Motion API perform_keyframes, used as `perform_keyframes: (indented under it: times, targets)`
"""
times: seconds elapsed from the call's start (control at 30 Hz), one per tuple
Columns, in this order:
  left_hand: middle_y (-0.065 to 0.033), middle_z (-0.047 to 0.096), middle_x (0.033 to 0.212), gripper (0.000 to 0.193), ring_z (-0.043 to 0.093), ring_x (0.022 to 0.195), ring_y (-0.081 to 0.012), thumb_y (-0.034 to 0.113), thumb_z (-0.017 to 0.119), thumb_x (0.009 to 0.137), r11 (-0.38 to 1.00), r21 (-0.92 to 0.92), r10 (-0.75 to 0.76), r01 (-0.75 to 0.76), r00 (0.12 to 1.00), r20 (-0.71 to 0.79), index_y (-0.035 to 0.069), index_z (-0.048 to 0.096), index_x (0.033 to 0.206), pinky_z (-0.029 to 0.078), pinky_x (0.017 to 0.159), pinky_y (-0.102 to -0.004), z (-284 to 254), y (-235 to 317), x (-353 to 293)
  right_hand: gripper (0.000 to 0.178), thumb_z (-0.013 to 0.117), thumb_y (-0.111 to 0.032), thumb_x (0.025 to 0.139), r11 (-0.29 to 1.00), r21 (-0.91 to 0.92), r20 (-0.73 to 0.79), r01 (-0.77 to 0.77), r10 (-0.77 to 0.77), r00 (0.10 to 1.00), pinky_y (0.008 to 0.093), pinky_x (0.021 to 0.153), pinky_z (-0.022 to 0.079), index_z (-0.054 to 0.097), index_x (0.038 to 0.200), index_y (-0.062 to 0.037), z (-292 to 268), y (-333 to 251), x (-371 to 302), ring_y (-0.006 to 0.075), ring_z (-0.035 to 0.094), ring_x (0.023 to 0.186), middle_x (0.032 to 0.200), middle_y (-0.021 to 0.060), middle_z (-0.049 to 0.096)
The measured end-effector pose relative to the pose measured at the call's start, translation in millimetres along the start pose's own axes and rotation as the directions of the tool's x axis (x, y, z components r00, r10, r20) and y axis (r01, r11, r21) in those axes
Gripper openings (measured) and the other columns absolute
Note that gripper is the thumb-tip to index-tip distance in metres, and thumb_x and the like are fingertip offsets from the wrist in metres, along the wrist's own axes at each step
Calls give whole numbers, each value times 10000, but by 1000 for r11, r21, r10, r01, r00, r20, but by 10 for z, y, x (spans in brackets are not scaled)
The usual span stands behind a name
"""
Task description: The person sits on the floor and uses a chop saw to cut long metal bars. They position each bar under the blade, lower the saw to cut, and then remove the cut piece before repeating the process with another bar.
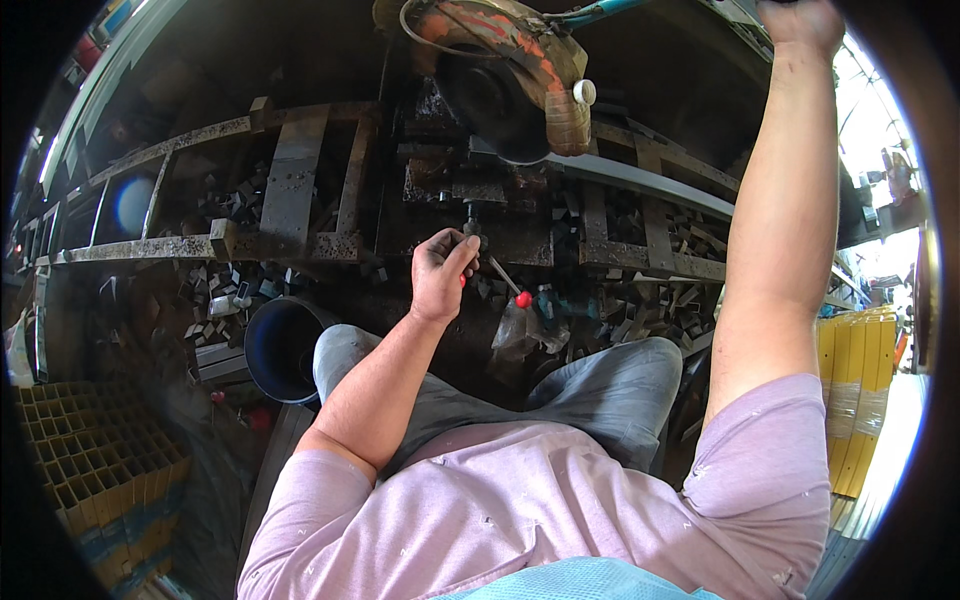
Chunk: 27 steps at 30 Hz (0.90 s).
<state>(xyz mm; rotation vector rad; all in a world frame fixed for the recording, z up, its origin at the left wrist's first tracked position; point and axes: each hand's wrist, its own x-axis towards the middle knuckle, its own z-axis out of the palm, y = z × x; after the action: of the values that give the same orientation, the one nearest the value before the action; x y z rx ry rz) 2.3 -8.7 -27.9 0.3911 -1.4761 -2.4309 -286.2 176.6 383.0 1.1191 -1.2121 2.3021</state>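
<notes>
My left hand (pixel 440 272) is closed around a red-knobbed crank handle at the front of a clamp. One red ball knob (pixel 523 299) sticks out on a metal rod to its right, and a bit of red shows under my fingers. A short threaded shaft (pixel 472 212) runs from there to the dark clamp block (pixel 478 186). My right arm reaches far up, and my right hand (pixel 808 25) is wrapped round a dark handle (pixel 785 2), partly cut off by the top edge. Above the clamp hangs a cut-off saw with a worn orange guard (pixel 548 70) and a dark round blade (pixel 487 100).
A long pale metal bar (pixel 640 186) lies right of the clamp. Rusty frame rails (pixel 160 250) span both sides, with small metal offcuts (pixel 225 300) heaped below. A dark bucket (pixel 282 350) stands by my left knee. Stacked yellow tubes (pixel 100 440) and yellow profiles (pixel 858 400) flank me.
</notes>
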Motion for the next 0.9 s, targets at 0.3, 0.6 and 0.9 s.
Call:
perform_keyframes:
  times: [0.3,0.6,0.9]
  targets:
    - [-20,661,789,227,593,694,-101,200,712,1009,1000,-4,-9,9,1000,-6,35,663,861,458,648,-269,12,3,-4,357,735,-457,990,999,-11,-14,34,-35,999,434,740,581,671,1017,-107,-94,-69,-151,269,680,791,855,65,667]
    - [-17,651,777,232,589,683,-100,199,702,1009,1000,15,0,1,1000,-13,34,658,851,457,646,-269,18,15,-7,397,647,-525,1041,1000,-24,-136,-18,14,991,447,727,578,681,1029,-129,-214,-142,-170,259,678,781,855,55,683]
    - [17,641,766,266,582,692,-68,245,743,1012,1000,6,-8,8,1000,-20,37,682,858,436,626,-245,4,6,-14,535,537,-654,964,992,-77,-196,-95,79,977,515,987,480,601,1124,-148,-478,-168,-279,280,666,1086,1145,89,646]
